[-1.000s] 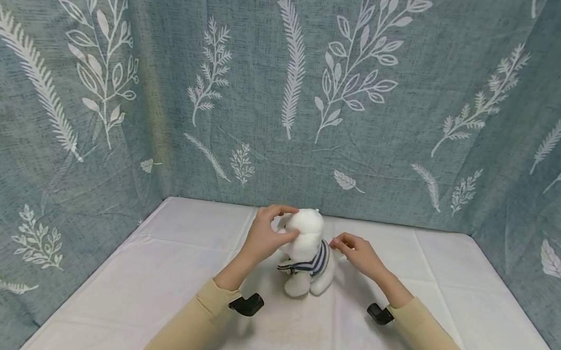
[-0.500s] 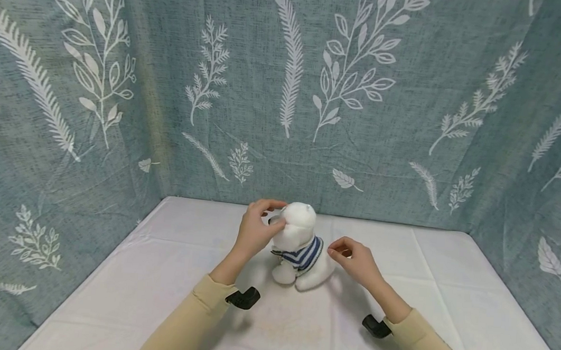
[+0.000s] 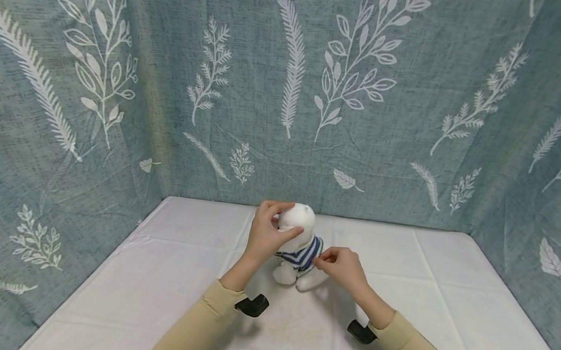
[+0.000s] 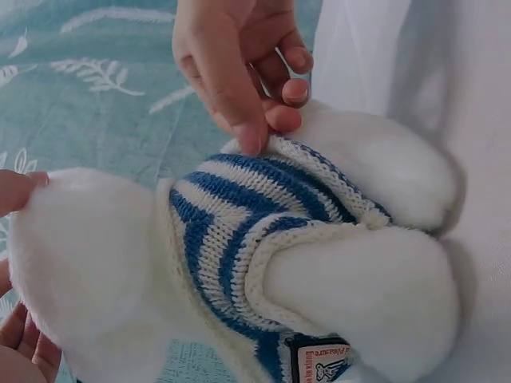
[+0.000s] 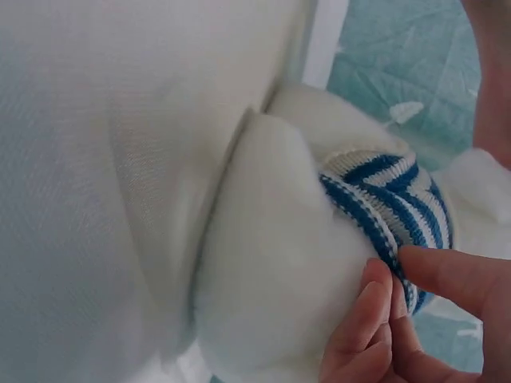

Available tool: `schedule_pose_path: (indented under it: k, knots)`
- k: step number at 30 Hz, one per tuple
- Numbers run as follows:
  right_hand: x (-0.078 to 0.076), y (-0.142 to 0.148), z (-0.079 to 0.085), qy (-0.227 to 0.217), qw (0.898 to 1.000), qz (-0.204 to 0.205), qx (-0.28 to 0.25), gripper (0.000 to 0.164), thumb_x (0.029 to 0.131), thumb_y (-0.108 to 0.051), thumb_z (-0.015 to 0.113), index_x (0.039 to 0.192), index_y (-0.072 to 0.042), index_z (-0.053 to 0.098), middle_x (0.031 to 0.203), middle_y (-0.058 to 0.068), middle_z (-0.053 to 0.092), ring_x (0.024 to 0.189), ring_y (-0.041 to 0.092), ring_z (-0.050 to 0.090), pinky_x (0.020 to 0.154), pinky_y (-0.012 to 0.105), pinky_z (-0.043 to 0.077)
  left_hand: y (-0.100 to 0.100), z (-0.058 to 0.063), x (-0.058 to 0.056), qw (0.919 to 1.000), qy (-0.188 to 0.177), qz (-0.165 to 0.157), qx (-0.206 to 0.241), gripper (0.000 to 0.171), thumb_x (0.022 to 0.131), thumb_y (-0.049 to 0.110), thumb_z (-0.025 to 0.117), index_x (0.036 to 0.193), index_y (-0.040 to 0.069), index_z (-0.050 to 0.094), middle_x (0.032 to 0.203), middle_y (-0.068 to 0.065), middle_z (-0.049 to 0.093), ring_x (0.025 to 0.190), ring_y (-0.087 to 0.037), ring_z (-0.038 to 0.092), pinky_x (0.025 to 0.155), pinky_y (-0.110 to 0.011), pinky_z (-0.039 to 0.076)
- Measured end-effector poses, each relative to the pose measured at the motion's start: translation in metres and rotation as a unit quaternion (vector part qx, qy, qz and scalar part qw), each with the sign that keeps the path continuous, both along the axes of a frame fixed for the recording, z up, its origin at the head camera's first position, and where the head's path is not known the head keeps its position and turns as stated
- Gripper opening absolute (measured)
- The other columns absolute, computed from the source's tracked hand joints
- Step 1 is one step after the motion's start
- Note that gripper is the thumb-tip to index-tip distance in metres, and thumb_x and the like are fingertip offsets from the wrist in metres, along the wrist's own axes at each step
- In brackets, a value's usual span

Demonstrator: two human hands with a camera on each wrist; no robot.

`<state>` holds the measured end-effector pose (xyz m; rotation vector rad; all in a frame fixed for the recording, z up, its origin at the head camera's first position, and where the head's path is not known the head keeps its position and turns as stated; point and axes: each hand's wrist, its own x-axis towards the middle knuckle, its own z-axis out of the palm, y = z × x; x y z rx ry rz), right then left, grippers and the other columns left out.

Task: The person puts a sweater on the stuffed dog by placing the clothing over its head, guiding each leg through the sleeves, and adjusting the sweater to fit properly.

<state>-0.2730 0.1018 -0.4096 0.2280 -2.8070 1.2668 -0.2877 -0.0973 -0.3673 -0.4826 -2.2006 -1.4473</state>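
A white plush toy (image 3: pixel 301 216) in a blue-and-white striped knitted sweater (image 3: pixel 303 256) sits on the table. My left hand (image 3: pixel 265 237) grips its round head, thumb on the near side and fingers on the far side; the toy's face is hidden from the head view. With thumb and fingertips, my right hand (image 3: pixel 343 268) pinches the sweater's lower hem (image 5: pixel 369 227) at the toy's back. In the left wrist view, a white leg (image 4: pixel 363 291) lies below the sweater's edge, and a small printed label (image 4: pixel 319 363) shows on the knit.
A white cloth covers the table (image 3: pixel 170 275), with creases and faint stains. Grey-green curtains (image 3: pixel 247 88) with white leaf prints hang behind it and at both sides. Black wrist cameras (image 3: pixel 252 305) sit below both hands.
The toy has shifted a little left and turned. My left hand has moved further over its head. From beside the toy's back, my right hand has come in and taken the sweater's hem.
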Motion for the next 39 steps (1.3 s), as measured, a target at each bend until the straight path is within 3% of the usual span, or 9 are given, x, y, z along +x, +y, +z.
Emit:
schedule_pose_path:
  k: [8, 15, 24, 29, 39]
  knots:
    - [0.007, 0.017, 0.003, -0.025, 0.999, -0.025, 0.041, 0.009, 0.077, -0.018, 0.067, 0.07, -0.014, 0.07, 0.064, -0.004, 0.065, 0.057, 0.011, 0.054, 0.052, 0.027, 0.041, 0.001, 0.0, 0.0, 0.9999, 0.01, 0.011, 0.002, 0.046, 0.074, 0.018, 0.082, 0.117, 0.01, 0.066, 0.115, -0.012, 0.05, 0.102, -0.024, 0.048, 0.082, -0.039, 0.05]
    - [0.007, 0.026, -0.001, -0.028, 0.995, -0.017, 0.098, 0.012, 0.078, -0.021, 0.068, 0.068, -0.015, 0.07, 0.061, -0.007, 0.063, 0.056, 0.01, 0.052, 0.05, 0.026, 0.039, 0.0, 0.0, -0.001, 0.9997, 0.019, 0.014, -0.005, 0.046, 0.073, 0.018, 0.082, 0.115, 0.01, 0.066, 0.115, -0.013, 0.051, 0.101, -0.025, 0.049, 0.081, -0.04, 0.05]
    - [-0.013, 0.015, 0.014, 0.019, 0.99, -0.034, 0.136, 0.014, 0.082, -0.028, 0.067, 0.082, -0.014, 0.067, 0.072, -0.003, 0.064, 0.059, 0.012, 0.055, 0.048, 0.028, 0.041, 0.0, -0.002, -0.001, 0.9999, 0.009, 0.011, -0.002, 0.046, 0.074, 0.019, 0.082, 0.116, 0.011, 0.066, 0.117, -0.012, 0.051, 0.101, -0.024, 0.049, 0.08, -0.04, 0.05]
    - [-0.032, 0.015, 0.02, 0.014, 0.99, -0.02, 0.14, 0.018, 0.085, -0.029, 0.067, 0.086, -0.011, 0.072, 0.077, 0.0, 0.068, 0.064, 0.013, 0.059, 0.053, 0.029, 0.045, 0.0, -0.003, 0.0, 0.9999, 0.01, 0.009, 0.001, 0.044, 0.074, 0.019, 0.082, 0.115, 0.012, 0.066, 0.114, -0.011, 0.05, 0.1, -0.023, 0.048, 0.08, -0.038, 0.049]
    - [-0.047, 0.025, 0.033, -0.098, 0.97, -0.025, 0.219, 0.021, 0.08, -0.023, 0.065, 0.062, -0.014, 0.065, 0.061, 0.0, 0.059, 0.055, 0.016, 0.05, 0.048, 0.028, 0.037, -0.001, -0.005, 0.001, 0.9998, 0.014, 0.012, -0.007, 0.044, 0.074, 0.019, 0.081, 0.115, 0.012, 0.065, 0.112, -0.009, 0.05, 0.099, -0.022, 0.047, 0.08, -0.038, 0.049]
